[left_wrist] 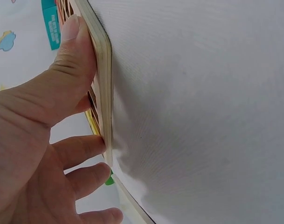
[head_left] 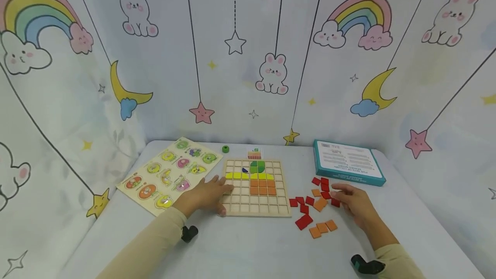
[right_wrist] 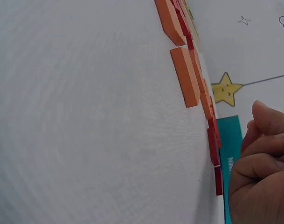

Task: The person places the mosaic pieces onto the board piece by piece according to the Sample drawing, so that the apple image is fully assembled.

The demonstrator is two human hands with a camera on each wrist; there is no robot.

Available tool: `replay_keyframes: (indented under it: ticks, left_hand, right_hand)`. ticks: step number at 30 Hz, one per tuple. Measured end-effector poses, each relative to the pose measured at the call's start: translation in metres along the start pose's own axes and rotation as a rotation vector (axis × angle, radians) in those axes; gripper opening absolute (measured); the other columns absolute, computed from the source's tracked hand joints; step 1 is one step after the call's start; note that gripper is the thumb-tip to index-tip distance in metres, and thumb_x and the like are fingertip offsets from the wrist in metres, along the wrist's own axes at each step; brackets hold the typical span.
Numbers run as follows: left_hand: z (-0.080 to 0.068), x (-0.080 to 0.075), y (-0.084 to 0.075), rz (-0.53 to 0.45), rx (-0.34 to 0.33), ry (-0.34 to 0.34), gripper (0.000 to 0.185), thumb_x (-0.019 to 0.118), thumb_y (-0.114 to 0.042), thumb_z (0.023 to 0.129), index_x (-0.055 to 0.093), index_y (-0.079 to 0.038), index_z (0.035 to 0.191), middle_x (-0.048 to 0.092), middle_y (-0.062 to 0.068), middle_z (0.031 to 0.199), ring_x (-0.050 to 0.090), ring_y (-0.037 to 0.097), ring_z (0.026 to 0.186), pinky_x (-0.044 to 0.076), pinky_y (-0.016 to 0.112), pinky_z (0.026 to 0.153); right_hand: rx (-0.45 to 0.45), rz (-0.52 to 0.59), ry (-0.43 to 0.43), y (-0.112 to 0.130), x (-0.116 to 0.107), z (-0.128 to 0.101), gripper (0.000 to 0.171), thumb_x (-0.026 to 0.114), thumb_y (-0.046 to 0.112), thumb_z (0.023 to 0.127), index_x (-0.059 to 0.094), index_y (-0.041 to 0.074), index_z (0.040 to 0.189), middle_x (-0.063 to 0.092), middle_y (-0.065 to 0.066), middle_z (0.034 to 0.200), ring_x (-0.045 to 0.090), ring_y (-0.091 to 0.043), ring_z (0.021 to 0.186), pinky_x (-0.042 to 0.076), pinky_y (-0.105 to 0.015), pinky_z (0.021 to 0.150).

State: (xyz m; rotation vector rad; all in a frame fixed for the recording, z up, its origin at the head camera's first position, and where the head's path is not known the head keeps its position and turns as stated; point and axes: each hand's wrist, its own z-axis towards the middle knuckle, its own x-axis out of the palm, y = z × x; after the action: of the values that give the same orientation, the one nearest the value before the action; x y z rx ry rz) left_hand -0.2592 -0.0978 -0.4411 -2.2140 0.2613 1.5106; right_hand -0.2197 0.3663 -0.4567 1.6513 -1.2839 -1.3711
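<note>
I see both forearms, in beige sleeves, reaching in from the near edge of the table. My left hand (head_left: 207,195) lies flat, fingers straight and spread, thumb extended. My right hand (head_left: 353,203) rests knuckles up toward the right edge, fingers curled loosely inward.

Both arms wear long, close-fitting beige fabric sleeves that end at the wrists, leaving the left hand (head_left: 207,195) and right hand (head_left: 354,203) bare. A small black device with a rounded body (head_left: 189,233) sits under the left wrist, and a similar black device with a dark green tint (head_left: 366,265) sits at the right wrist. The fingers (left_wrist: 83,147) carry no rings; the nails are short and unpainted.
</note>
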Motion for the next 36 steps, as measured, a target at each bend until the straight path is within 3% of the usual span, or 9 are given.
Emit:
replay_keyframes:
  ticks: [4,7,12,19,22,26,30,33,36]
  left_hand:
    - [0.001,0.002,0.001,0.004,0.0,0.002,0.083,0.086,-0.042,0.077,0.052,-0.025,0.15,0.034,0.013,0.164,0.023,0.038,0.154,0.019,0.069,0.12]
    - [0.002,0.002,0.001,0.006,-0.001,-0.002,0.083,0.086,-0.042,0.077,0.051,-0.026,0.151,0.034,0.012,0.165,0.022,0.038,0.155,0.019,0.068,0.12]
    - [0.001,0.005,0.002,-0.017,0.007,-0.004,0.082,0.087,-0.042,0.077,0.052,-0.026,0.15,0.035,0.012,0.164,0.023,0.038,0.154,0.02,0.069,0.12]
    - [0.001,0.006,0.004,-0.001,0.007,-0.017,0.083,0.086,-0.043,0.077,0.051,-0.027,0.15,0.035,0.011,0.164,0.024,0.037,0.154,0.021,0.069,0.119]
    - [0.001,0.004,0.004,-0.001,0.007,-0.02,0.083,0.086,-0.043,0.077,0.051,-0.028,0.151,0.034,0.011,0.165,0.023,0.037,0.154,0.02,0.069,0.12]
    - [0.001,0.004,0.004,-0.015,0.01,-0.023,0.083,0.086,-0.043,0.077,0.051,-0.027,0.15,0.034,0.011,0.165,0.023,0.038,0.154,0.02,0.069,0.12]
    - [-0.001,0.003,0.004,-0.033,0.02,-0.03,0.083,0.086,-0.042,0.077,0.051,-0.026,0.15,0.034,0.013,0.165,0.023,0.04,0.154,0.02,0.069,0.12]
    - [-0.001,0.003,0.004,-0.035,0.024,-0.034,0.083,0.086,-0.042,0.077,0.051,-0.026,0.151,0.034,0.013,0.165,0.022,0.04,0.154,0.019,0.069,0.12]
    - [-0.002,0.004,0.005,-0.036,0.027,-0.031,0.083,0.086,-0.043,0.076,0.052,-0.025,0.15,0.034,0.012,0.164,0.023,0.039,0.154,0.02,0.067,0.121]
  right_hand:
    - [-0.004,-0.071,0.026,-0.004,0.006,0.004,0.056,0.068,0.035,0.098,0.056,0.005,0.144,0.06,-0.012,0.129,0.054,-0.023,0.106,0.052,-0.021,0.075]
    - [-0.039,-0.149,0.031,-0.001,0.014,0.01,0.052,0.069,0.033,0.098,0.059,0.004,0.14,0.056,-0.018,0.137,0.053,-0.028,0.115,0.054,-0.023,0.082]
    - [-0.059,-0.295,0.017,0.004,0.026,0.02,0.047,0.071,0.025,0.097,0.061,0.001,0.136,0.065,-0.015,0.119,0.056,-0.028,0.107,0.054,-0.027,0.08]
    - [-0.098,-0.496,0.007,0.013,0.037,0.019,0.041,0.071,0.015,0.095,0.064,-0.002,0.132,0.062,-0.021,0.122,0.055,-0.036,0.109,0.06,-0.038,0.085]
    - [-0.106,-0.531,0.008,0.017,0.038,0.02,0.041,0.071,0.014,0.094,0.064,-0.002,0.131,0.062,-0.021,0.121,0.055,-0.034,0.106,0.06,-0.038,0.084]
    - [-0.102,-0.51,-0.001,0.022,0.039,0.02,0.034,0.074,0.014,0.092,0.065,-0.001,0.121,0.064,-0.016,0.109,0.057,-0.029,0.098,0.059,-0.033,0.077]
    - [-0.081,-0.399,-0.021,0.025,0.04,0.02,0.027,0.069,0.02,0.097,0.06,0.001,0.114,0.062,-0.015,0.109,0.057,-0.027,0.096,0.055,-0.029,0.071]
    - [-0.063,-0.242,-0.013,0.028,0.041,0.023,0.039,0.061,0.028,0.103,0.054,0.005,0.133,0.058,-0.017,0.119,0.054,-0.027,0.096,0.05,-0.028,0.066]
    - [-0.039,-0.056,0.014,0.033,0.044,0.028,0.05,0.057,0.031,0.105,0.044,0.011,0.15,0.056,-0.017,0.116,0.051,-0.022,0.082,0.045,-0.026,0.059]
